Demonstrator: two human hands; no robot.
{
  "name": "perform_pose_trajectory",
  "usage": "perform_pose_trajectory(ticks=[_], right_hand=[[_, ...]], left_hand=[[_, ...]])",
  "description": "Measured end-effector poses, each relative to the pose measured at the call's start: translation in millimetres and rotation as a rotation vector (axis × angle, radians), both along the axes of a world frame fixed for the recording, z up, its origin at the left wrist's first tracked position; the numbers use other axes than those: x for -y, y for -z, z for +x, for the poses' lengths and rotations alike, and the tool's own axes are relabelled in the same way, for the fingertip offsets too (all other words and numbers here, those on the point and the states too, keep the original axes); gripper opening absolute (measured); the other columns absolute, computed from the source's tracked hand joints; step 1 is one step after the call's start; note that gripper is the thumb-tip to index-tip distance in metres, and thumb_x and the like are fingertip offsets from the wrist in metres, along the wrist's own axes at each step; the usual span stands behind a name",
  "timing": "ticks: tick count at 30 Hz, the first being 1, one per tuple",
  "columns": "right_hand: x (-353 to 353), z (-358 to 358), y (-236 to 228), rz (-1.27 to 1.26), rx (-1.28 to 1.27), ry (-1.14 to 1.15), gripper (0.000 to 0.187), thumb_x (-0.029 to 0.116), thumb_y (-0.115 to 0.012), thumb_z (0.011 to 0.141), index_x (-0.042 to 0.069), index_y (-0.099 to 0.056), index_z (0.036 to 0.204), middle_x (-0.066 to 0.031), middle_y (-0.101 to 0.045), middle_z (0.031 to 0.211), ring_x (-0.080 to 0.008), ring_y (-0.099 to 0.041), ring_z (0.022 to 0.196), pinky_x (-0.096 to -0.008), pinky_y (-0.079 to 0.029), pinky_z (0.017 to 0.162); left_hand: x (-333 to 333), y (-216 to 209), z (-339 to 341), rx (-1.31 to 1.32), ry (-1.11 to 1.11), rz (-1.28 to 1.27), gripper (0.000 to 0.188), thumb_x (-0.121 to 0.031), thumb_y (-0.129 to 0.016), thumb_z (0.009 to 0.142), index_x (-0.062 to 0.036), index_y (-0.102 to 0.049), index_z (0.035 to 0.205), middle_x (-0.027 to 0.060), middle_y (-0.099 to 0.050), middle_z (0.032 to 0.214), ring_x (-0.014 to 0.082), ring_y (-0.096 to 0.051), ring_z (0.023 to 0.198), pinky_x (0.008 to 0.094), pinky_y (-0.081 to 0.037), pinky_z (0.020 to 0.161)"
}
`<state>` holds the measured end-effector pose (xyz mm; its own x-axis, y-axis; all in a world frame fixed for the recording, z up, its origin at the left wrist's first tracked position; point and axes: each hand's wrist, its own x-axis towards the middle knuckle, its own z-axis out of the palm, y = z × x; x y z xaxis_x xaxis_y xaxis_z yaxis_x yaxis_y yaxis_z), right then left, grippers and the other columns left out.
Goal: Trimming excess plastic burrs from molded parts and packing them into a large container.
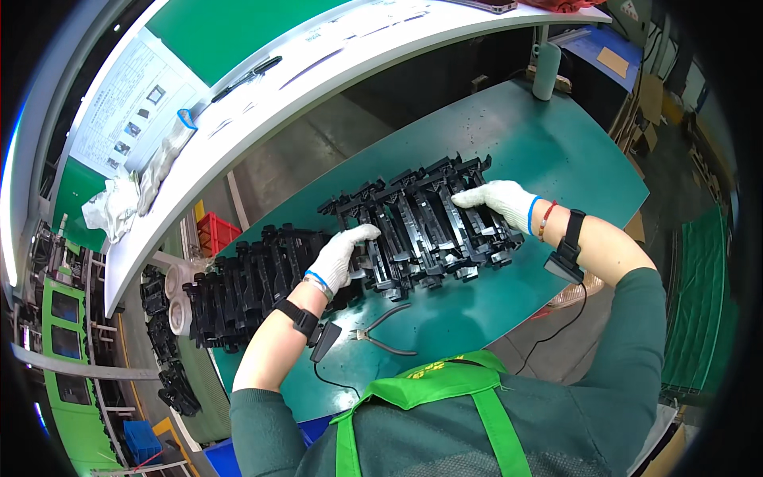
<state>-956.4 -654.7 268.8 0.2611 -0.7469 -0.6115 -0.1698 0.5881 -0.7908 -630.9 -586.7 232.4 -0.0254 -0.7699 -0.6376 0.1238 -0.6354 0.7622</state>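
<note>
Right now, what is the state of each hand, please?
Left hand: touches the black parts; most fingers hidden, grip unclear.
Right hand: touches their right end; most fingers hidden, grip unclear.

One fisheye — head-worn — looks down over the table (564,151).

Yellow lettering (435,367) on a green apron (409,389) (creased, too small to read), fine print with little pictures on a white sheet (127,91), illegible, faint print on shelf papers (318,36), also unreadable
</note>
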Motion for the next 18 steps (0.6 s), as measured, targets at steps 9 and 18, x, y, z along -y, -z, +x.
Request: perform_pose_trajectory(ticks=[9, 18], right_hand=[[4, -10, 25, -0.061, -0.076, -0.054, 0.04, 0.032, -0.089, 0.084, 0.001, -0.078, 0.107, -0.0109, -0.077, 0.1, -0.0167, -0.073, 0.082, -0.031, -0.062, 0.072], [4, -16, 10, -0.193, -0.183, -0.237, 0.059, 0.049, -0.09, 0.079, 0.001, -0.08, 0.112, -0.0143, -0.077, 0.115, -0.0212, -0.071, 0.104, -0.0335, -0.055, 0.093]], left_hand=[[9, -18, -13, 0.019, -0.017, -0.024, 0.027, -0.032, -0.078, 0.089, -0.0138, -0.072, 0.109, 0.0026, -0.074, 0.096, 0.0166, -0.072, 0.081, 0.0359, -0.063, 0.076], [-20, 23, -2, -0.122, 0.01, -0.059, 0.032, -0.033, -0.077, 0.09, -0.0162, -0.073, 0.117, 0.0037, -0.072, 0.115, 0.0179, -0.07, 0.102, 0.0379, -0.059, 0.087]])
